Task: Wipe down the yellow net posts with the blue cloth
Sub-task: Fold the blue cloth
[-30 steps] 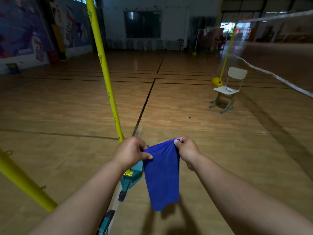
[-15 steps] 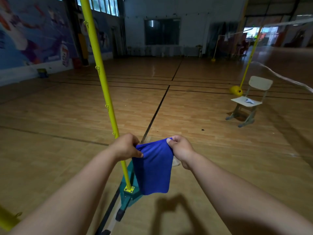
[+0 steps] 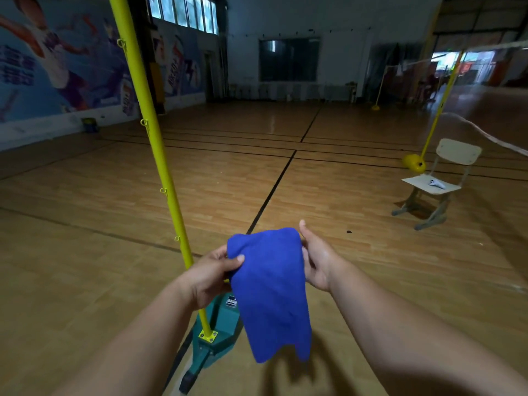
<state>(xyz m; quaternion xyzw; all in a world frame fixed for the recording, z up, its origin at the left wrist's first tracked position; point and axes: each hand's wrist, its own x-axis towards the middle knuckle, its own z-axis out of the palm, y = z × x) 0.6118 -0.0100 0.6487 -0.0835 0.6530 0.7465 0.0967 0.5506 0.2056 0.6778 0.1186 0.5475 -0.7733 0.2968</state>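
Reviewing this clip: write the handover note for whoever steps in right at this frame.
Left hand pinches the blue cloth's left edge; right hand holds its right edge, grip partly hidden. The cloth hangs between them, not touching the near yellow post, which stands in its green base just left of the hands. A second yellow post stands far right by the chair. No wiping is evident; both posts remain.

Three yellow net posts stand on the wooden floor (image 3: 85, 281): the near post (image 3: 151, 132), a second post (image 3: 437, 115) towards the floor's right edge, and a far post (image 3: 381, 87) near the back wall. One blue cloth (image 3: 271, 292) hangs between two hands, the left hand (image 3: 208, 274) and the right hand (image 3: 317, 258). One green base (image 3: 220, 324), one yellow base (image 3: 414, 162), one chair (image 3: 440, 178) carrying one small white object (image 3: 435, 183).
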